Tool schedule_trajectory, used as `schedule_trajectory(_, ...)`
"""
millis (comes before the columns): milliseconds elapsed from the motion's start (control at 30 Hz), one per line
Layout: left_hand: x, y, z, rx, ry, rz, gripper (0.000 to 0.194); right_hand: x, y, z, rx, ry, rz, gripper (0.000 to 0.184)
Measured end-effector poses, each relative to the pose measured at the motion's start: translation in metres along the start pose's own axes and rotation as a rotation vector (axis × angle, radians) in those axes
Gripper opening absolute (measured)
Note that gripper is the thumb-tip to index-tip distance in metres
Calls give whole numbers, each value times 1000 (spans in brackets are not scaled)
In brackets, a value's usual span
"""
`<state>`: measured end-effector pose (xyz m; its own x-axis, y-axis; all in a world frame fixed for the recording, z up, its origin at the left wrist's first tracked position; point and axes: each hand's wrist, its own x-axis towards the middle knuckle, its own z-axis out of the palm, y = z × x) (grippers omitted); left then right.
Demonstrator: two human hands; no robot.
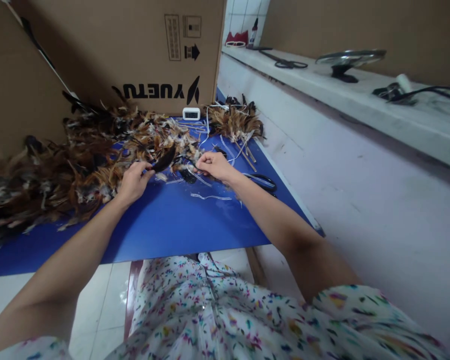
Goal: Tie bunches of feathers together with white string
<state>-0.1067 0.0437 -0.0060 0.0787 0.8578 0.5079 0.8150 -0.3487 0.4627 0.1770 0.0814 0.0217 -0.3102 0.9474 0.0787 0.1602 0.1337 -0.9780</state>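
Note:
My left hand (133,181) pinches the end of a dark feather (164,159), which points up and to the right. Over the blue table, my right hand (213,166) has its thumb and fingers pressed together; what they grip is too small to make out. Another dark feather (188,175) lies just left of those fingers. A large heap of brown feathers (93,175) spreads past my left hand. Clear plastic strips (210,197) lie in front of my right hand, and black-handled scissors (261,183) rest partly behind my right forearm.
A bundle of brown feathers (234,122) with sticks lies at the table's far right corner. Beside it stands a small white digital clock (191,114). Cardboard (150,50) walls off the back. On the right ledge (307,70) are scissors (285,63) and a glass lid (350,58).

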Motion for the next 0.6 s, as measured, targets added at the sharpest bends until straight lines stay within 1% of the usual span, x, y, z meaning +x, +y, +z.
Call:
schedule_trajectory(67,1,3,4,-141,38,-125,13,-2,-1,-1,41,14,15,16)
schedule_trajectory(133,4,7,9,-345,35,-214,14,-2,-2,-3,62,41,-5,16)
schedule_trajectory(233,10,20,16,-610,65,-290,18,-2,-5,-7,136,63,-31,14)
schedule_trajectory(333,17,36,22,-779,121,-353,21,-1,-4,-10,219,66,-23,15)
schedule_trajectory(400,19,44,26,-855,106,-392,24,-1,-3,-12,257,68,-14,17)
schedule_trajectory(467,19,49,30,-893,66,-426,23,1,-1,-13,288,66,-12,19)
schedule_trajectory(533,16,49,33,-905,45,-458,22,2,1,-13,313,55,-11,20)
schedule_trajectory(600,12,48,33,-912,55,-486,21,2,1,-14,335,46,-14,21)
